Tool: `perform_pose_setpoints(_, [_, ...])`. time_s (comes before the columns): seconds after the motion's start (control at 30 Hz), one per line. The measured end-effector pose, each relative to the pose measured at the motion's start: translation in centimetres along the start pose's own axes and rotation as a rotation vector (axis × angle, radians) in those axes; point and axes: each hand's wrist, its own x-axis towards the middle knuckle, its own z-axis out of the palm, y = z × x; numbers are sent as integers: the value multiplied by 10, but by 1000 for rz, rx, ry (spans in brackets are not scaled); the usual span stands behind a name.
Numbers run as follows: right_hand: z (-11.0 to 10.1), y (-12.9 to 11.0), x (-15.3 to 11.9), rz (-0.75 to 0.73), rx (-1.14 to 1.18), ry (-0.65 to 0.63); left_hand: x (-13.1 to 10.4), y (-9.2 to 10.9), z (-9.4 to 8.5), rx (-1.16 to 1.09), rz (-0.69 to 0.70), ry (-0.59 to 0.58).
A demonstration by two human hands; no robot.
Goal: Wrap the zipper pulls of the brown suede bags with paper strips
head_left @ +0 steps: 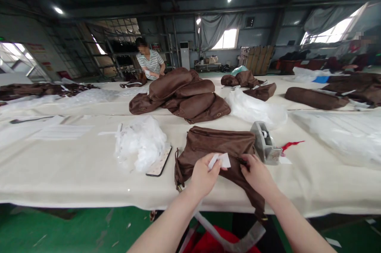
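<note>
A brown leather bag lies flat at the table's front edge, its wrapped strap hanging down toward me. Over the bag's middle, my left hand pinches a small white paper tag. On the bag's right part, my right hand has its fingers closed at a dark spot near the zipper; what they grip is hidden. Just beyond the bag's right end stands a grey tape dispenser.
Left of the bag are a phone and crumpled clear plastic. A pile of brown bags rises beyond. Plastic sheets lie right, beside a red ribbon. Across the table a person in a striped shirt stands.
</note>
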Motion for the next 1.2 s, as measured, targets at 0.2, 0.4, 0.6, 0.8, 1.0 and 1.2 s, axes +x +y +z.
perform_pose_setpoints(0.2, [23, 15, 3, 62, 104, -150, 46, -43, 9, 190, -54, -144])
perform_pose_setpoints(0.4, [15, 17, 9, 111, -39, -306, 39, -71, 13, 133, -52, -186])
perform_pose_setpoints(0.6, [3, -6, -2, -35, -43, -331, 28, -55, 9, 119, -77, -177])
perform_pose_setpoints(0.8, [-10, -25, -47, -150, 89, -355, -14, -20, 8, 345, -43, -180])
perform_pose_setpoints(1.0, [-12, -19, -56, -79, 193, -210, -34, -9, 19, 385, -89, -263])
perform_pose_setpoints(1.2, [-11, -19, -61, -252, 1, 55, -31, -13, 39, 397, -162, -196])
